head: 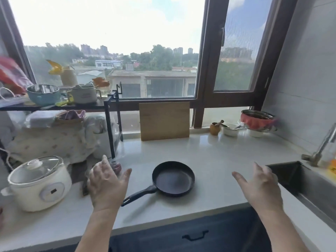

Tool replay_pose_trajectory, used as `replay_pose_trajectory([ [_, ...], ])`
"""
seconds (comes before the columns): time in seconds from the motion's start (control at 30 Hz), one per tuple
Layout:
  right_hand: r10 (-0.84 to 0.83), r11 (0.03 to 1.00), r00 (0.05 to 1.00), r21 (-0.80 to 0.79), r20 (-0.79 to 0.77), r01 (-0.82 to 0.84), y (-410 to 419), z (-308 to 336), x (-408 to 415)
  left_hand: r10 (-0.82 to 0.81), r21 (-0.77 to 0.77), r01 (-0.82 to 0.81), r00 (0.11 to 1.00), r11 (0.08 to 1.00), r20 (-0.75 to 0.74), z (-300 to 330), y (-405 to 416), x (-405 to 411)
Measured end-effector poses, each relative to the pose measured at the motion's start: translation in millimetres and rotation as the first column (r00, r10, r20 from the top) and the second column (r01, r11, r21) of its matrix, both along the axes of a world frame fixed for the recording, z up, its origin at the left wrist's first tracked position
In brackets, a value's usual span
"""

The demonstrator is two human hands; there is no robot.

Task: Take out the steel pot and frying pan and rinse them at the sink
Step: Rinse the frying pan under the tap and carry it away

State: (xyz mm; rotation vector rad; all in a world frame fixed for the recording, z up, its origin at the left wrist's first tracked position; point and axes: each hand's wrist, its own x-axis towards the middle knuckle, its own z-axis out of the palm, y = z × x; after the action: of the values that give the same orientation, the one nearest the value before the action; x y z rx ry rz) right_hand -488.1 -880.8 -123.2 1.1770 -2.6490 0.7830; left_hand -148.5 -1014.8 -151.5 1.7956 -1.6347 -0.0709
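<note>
Black round frying pan (pixel 173 178) flat on white stone counter (pixel 209 155), handle toward left hand (pixel 106 186). Left of pan, fingers spread, holding nothing. Right of pan, right hand (pixel 260 186) likewise spread, near steel sink (pixel 309 186). Fingertip contact with counter: hard to tell.

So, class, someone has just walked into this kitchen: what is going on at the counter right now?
A person stands at a white counter with both hands open and holding nothing. The left hand hovers beside the handle of a black frying pan, which sits empty on the counter. The right hand hovers between the pan and the sink on the right. No water can be seen running from the tap, so rinsing has not begun. No steel pot is clearly out yet.
</note>
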Motion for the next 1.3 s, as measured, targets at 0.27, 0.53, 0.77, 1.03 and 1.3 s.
replay_pose_trajectory([
  [0.27,0.196,0.968,0.979,0.148,0.052,-0.202,-108,-37,-68,0.021,0.145,-0.029,0.999,0.989,0.05,-49,-69,-83],
  [0.53,0.328,0.885,0.923,0.277,0.204,-0.375,-214,-108,-90,-0.064,0.31,0.004,0.981,0.951,0.183,-108,-126,-133],
  [0.77,0.485,0.647,0.726,0.359,0.487,-0.672,-296,-167,-104,-0.367,0.625,0.184,0.913,0.759,0.176,-160,-175,-144],
  [1.03,0.481,0.366,0.494,0.347,0.725,-0.864,-337,-213,-123,-0.401,0.752,0.216,0.913,0.622,0.069,-195,-196,-139],
  [1.3,0.565,0.276,0.288,0.152,0.773,-0.949,-348,-216,-129,-0.268,0.801,0.254,0.956,0.542,-0.122,-195,-189,-140],
])
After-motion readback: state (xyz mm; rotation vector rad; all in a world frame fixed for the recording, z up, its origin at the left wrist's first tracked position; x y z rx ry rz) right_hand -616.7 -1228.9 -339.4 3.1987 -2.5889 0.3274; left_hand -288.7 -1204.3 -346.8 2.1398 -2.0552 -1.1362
